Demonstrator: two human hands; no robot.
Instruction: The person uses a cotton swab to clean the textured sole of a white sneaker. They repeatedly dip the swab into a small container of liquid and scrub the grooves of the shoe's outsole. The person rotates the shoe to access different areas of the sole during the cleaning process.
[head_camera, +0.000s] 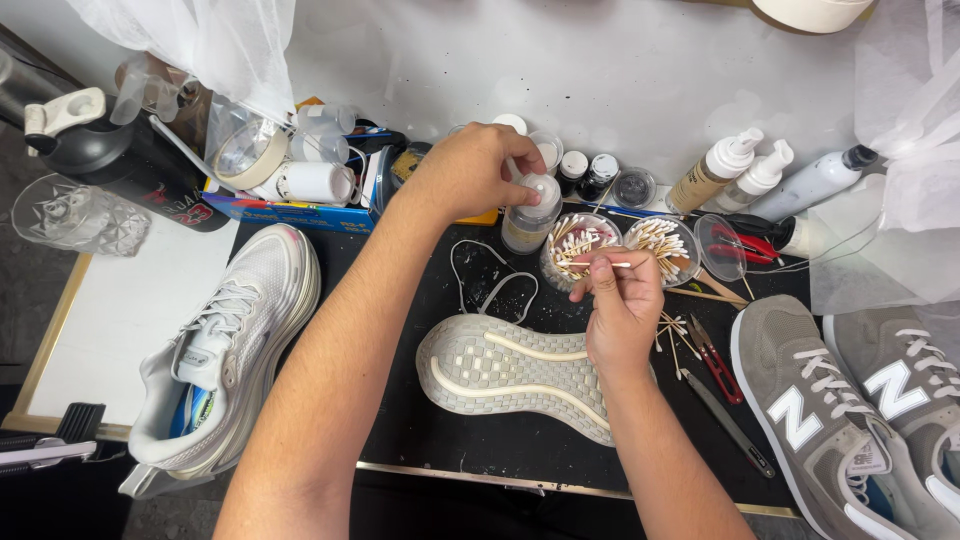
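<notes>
My left hand (470, 170) reaches to the back of the black mat and grips the white cap of a small clear bottle (530, 220). In front of two round containers of cotton swabs (580, 245), my right hand (620, 305) pinches a single cotton swab (612, 264) held level. Under my right wrist a white shoe (500, 372) lies with its sole facing up. A white lace (480, 285) lies loose beside it.
A white sneaker (235, 340) lies on its side at the left. Two grey sneakers (840, 410) sit at the right. Red snips (715, 362), tweezers, pump bottles (725, 170), small jars, tape rolls (250, 155) and a glass (75, 215) crowd the back and sides.
</notes>
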